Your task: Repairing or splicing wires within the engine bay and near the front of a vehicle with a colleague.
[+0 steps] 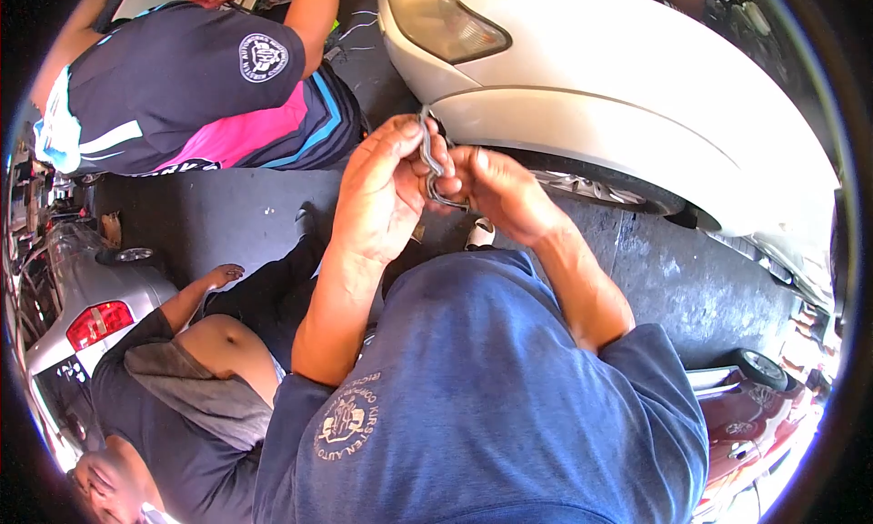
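A small bent grey metal piece [429, 156], shaped with S-like curves, is held up in front of my chest beside the car. My left hand [386, 183] has its fingers and thumb closed on the upper part of it. My right hand [505, 197] grips its lower end, fingers curled around it. The two hands are close together, and parts of the piece are hidden by my fingers. Just beyond them is the white front bumper [546, 115] of a car, with a wheel [600, 188] below.
A person in a dark, pink and blue shirt [209, 97] is at the upper left. Another person in a dark shirt [173, 415] is at the lower left, near a silver car [136, 288]. A dark red car [746, 433] is at the lower right, on the grey floor [227, 215].
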`<state>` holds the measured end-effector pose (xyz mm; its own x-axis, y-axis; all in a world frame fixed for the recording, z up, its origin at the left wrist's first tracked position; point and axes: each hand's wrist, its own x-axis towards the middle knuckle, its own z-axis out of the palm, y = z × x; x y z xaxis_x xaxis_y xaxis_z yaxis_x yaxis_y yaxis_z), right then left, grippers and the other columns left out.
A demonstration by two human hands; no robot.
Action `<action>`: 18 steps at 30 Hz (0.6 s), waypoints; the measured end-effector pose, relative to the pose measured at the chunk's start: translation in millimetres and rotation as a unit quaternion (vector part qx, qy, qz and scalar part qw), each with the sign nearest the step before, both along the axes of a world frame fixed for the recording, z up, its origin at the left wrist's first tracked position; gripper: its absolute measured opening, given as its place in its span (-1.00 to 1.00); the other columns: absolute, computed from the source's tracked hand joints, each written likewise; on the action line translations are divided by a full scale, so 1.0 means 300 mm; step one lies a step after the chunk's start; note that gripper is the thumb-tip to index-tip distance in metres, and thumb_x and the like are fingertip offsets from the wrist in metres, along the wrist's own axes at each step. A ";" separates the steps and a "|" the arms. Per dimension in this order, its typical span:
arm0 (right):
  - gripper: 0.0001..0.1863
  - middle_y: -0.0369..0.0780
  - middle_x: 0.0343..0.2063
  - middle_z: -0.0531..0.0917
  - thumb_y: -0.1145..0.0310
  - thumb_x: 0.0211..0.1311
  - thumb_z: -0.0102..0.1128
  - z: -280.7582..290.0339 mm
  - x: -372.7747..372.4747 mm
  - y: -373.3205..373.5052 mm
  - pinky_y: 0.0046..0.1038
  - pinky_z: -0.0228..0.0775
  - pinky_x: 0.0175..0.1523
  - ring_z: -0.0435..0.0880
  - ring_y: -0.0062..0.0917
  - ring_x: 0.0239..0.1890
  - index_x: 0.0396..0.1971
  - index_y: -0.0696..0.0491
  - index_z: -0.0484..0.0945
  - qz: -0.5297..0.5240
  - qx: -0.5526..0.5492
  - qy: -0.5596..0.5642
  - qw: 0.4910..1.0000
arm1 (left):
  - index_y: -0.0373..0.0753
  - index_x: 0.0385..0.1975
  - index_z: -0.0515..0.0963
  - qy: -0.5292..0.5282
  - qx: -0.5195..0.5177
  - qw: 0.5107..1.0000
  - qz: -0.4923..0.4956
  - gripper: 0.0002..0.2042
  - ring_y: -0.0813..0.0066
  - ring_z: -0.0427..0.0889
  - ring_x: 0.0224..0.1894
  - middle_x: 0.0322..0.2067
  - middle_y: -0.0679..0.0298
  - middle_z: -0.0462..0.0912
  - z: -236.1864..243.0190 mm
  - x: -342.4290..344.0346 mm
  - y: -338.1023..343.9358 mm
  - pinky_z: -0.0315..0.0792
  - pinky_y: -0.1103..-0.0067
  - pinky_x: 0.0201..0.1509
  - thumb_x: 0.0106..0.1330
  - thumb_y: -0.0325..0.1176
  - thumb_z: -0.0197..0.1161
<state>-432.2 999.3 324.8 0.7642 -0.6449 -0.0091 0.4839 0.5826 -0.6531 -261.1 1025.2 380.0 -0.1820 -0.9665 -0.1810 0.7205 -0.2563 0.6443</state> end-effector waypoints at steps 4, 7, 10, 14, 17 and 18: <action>-0.63 -0.26 -0.39 0.66 0.20 0.35 0.17 0.041 -0.019 0.030 -0.57 0.47 -0.13 0.63 -0.62 -0.32 -0.02 0.19 0.56 0.022 -0.089 0.104 0.990 | -0.30 -0.16 0.50 0.016 0.016 0.998 0.061 -0.80 0.35 0.67 -0.27 -0.32 0.17 0.64 0.012 0.073 -0.037 0.63 0.42 -0.12 0.44 -0.29 0.06; -0.65 -0.24 -0.40 0.68 0.26 0.36 0.17 0.076 -0.045 0.022 -0.58 0.47 -0.18 0.63 -0.63 -0.33 -0.01 0.20 0.56 0.029 -0.102 0.142 0.984 | -0.30 -0.12 0.50 0.077 0.021 0.995 0.058 -0.80 0.28 0.67 -0.16 -0.24 0.12 0.65 0.011 0.109 -0.057 0.61 0.39 -0.04 0.44 -0.32 0.04; -0.69 -0.22 -0.39 0.69 0.34 0.36 0.15 0.097 -0.046 0.015 -0.60 0.51 -0.24 0.65 -0.62 -0.34 -0.01 0.21 0.55 0.007 -0.089 0.141 0.986 | -0.32 -0.06 0.50 0.039 0.035 0.996 0.074 -0.77 0.28 0.65 -0.10 -0.16 0.09 0.64 0.005 0.089 -0.057 0.59 0.39 -0.01 0.41 -0.33 0.07; -0.75 -0.19 -0.40 0.68 0.40 0.37 0.11 0.110 -0.035 0.003 -0.59 0.56 -0.32 0.67 -0.59 -0.37 -0.07 0.23 0.55 -0.025 -0.072 0.149 0.986 | -0.37 -0.01 0.49 -0.132 -0.018 0.991 0.028 -0.72 0.37 0.62 -0.07 -0.08 0.07 0.63 0.019 0.052 -0.020 0.54 0.49 -0.04 0.35 -0.37 0.12; -0.79 -0.19 -0.42 0.68 0.41 0.39 0.08 0.111 -0.021 -0.007 -0.59 0.57 -0.36 0.67 -0.59 -0.40 -0.14 0.23 0.54 -0.065 -0.063 0.162 0.983 | -0.42 -0.11 0.55 -0.196 -0.029 0.980 -0.017 -0.80 0.48 0.62 -0.34 -0.23 0.16 0.67 0.021 0.022 0.021 0.53 0.53 -0.18 0.35 -0.47 0.12; -0.81 -0.22 -0.42 0.68 0.41 0.39 0.07 0.112 -0.017 -0.005 -0.61 0.55 -0.35 0.66 -0.62 -0.42 -0.15 0.22 0.54 -0.071 -0.068 0.173 0.980 | -0.42 -0.15 0.55 -0.226 -0.025 0.974 0.008 -0.84 0.51 0.60 -0.42 -0.32 0.21 0.66 0.015 0.008 0.027 0.53 0.55 -0.24 0.33 -0.54 0.13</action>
<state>-437.3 997.9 358.3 0.6333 -0.7574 -0.1592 0.2896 0.4226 -0.8588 -258.8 1033.4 384.5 -0.0787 -0.9782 -0.1924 0.3652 -0.2079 0.9074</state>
